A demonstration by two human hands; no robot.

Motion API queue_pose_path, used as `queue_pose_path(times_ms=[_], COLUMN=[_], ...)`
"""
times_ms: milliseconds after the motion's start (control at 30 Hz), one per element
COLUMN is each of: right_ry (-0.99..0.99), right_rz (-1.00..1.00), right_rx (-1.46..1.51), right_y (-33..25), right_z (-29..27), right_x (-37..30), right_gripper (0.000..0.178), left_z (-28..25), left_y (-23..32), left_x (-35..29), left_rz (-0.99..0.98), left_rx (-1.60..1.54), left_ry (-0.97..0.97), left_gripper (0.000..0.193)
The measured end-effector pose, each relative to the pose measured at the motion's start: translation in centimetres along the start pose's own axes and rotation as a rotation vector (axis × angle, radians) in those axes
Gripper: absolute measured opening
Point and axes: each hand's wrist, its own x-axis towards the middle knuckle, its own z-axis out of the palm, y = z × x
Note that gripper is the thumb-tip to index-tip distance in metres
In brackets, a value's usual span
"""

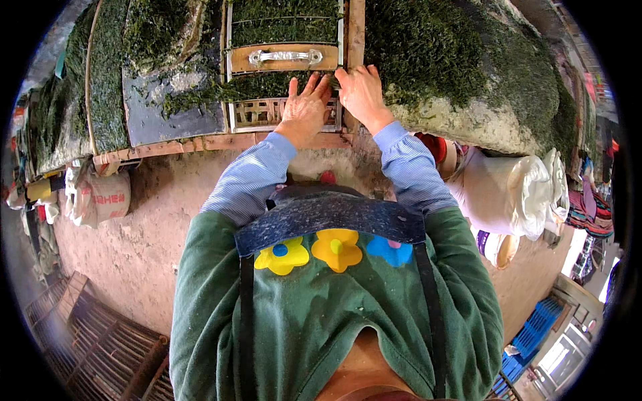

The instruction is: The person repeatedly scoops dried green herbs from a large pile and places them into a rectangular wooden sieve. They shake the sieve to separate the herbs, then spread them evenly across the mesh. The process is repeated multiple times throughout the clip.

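Observation:
Dark green seaweed-like strands [257, 87] lie in a long metal-edged frame [231, 100] on the bench. My left hand [306, 110] is open over its near end, fingers spread on the strands and above a lattice bottom [257, 115]. My right hand [364, 93] rests at the frame's right rail, beside a wooden strip [354, 40]. Its fingers are bent, with the thumb side apart from the others, and nothing shows in it. Just beyond both hands, a wooden board [294, 65] with a shiny handle [285, 57] spans the frame. The undersides of my fingers are hidden.
Heaps of the green strands [428, 53] cover the bench right of the frame. More lie around a dark slab [170, 120] at left. White sacks [505, 190] and a red bucket [433, 146] stand below the bench at right. Another sack [100, 197] stands at left.

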Motion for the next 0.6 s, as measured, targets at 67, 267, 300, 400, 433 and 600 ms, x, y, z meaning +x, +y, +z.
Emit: queue_pose_path(times_ms=[67, 267, 300, 400, 433, 600], right_ry=[-0.218, 0.186, 0.287, 0.374, 0.378, 0.304], right_rz=[0.105, -0.094, -0.187, -0.207, -0.186, -0.108], right_rx=[0.276, 0.535, 0.410, 0.330, 0.243, -0.022], right_y=[-1.1, 1.3, 1.4, 1.5, 1.3, -0.4], right_z=[-2.0, 1.0, 2.2, 4.8, 4.7, 4.2], right_x=[1.2, 0.6, 0.1, -0.2, -0.1, -0.1], right_gripper=[0.016, 0.011, 0.010, 0.008, 0.008, 0.006], left_z=[-0.1, 0.2, -0.7, 0.5, 0.7, 0.6], left_y=[0.2, 0.0, -0.1, -2.6, -3.9, -3.7], left_x=[-0.1, 0.1, -0.1, -0.1, 0.0, -1.6], left_rz=[-0.018, -0.061, -0.048, 0.030, 0.113, -0.177], left_rx=[-0.034, -0.174, -0.154, -0.426, -0.618, -0.856], left_ry=[-0.078, -0.114, -0.140, 0.139, 0.404, 0.613], left_gripper=[0.052, 0.043, 0.044, 0.038, 0.030, 0.026])
